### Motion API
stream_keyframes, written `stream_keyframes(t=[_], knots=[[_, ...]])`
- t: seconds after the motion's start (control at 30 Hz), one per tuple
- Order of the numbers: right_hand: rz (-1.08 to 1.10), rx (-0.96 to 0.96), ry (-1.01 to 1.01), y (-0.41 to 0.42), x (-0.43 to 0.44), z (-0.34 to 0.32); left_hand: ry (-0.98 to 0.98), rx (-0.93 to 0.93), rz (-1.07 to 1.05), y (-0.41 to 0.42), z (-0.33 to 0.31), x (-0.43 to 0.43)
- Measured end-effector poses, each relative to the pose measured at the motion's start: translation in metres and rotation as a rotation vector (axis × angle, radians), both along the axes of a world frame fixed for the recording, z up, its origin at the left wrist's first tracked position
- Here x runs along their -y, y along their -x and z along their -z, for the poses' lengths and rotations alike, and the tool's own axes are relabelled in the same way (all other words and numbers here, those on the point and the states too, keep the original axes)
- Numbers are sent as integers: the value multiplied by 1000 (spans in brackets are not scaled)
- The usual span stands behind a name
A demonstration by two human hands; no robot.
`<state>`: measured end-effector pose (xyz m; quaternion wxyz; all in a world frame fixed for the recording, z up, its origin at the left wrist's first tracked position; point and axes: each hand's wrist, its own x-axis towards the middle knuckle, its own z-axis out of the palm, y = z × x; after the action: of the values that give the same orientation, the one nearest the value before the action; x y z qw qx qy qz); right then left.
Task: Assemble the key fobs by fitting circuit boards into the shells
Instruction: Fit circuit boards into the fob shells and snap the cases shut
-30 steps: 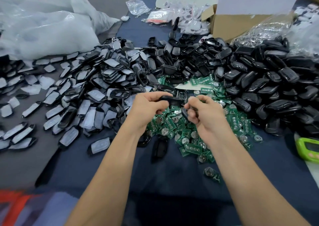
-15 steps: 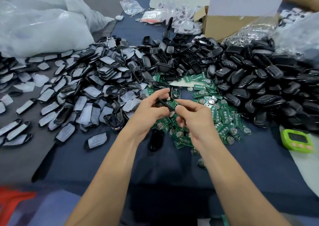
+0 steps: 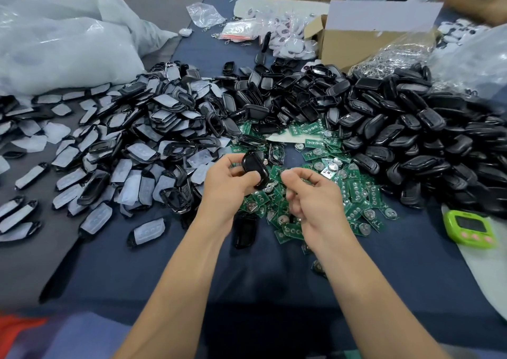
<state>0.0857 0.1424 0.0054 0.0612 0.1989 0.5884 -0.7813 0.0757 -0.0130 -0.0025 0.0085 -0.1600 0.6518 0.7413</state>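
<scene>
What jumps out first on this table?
A big heap of black shells fills the right side, with green boards scattered in the middle. Above the boards, the left hand holds one shell. A lime timer sits at the right edge.

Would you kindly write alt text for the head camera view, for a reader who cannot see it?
A person's left hand holds a black shell above a heap of green circuit boards; the curled right hand is beside it. Piles of black shells and white-padded parts lie on the blue table.
</scene>
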Motion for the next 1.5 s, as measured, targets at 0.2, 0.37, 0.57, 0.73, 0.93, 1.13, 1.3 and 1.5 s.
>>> stream_keyframes(t=[0.2, 0.37, 0.57, 0.73, 0.93, 1.13, 1.3, 1.5], knots=[[-98, -25, 197, 1, -3, -9, 55, -8, -17, -6, -4, 1], [-113, -70, 98, 2, 3, -8, 33, 13, 8, -10, -5, 0], [-102, -111, -28, 3, 4, -8, 111, -11, 209, -15, -3, 5], [-132, -163, -194, 7, 0, -10, 83, -2, 201, -15, -3, 5], [-163, -246, -392, 10, -5, -17, -12, 25, 154, -14, -6, 5], [-132, -268, -418, 12, -9, -18, -11, 28, 128, -14, -7, 3], [-229, -364, -622, 12, -9, -20, 24, -19, 182, -14, -11, 3], [-241, -407, -793, 15, -5, -16, 119, -54, 214, -14, -14, 4]])
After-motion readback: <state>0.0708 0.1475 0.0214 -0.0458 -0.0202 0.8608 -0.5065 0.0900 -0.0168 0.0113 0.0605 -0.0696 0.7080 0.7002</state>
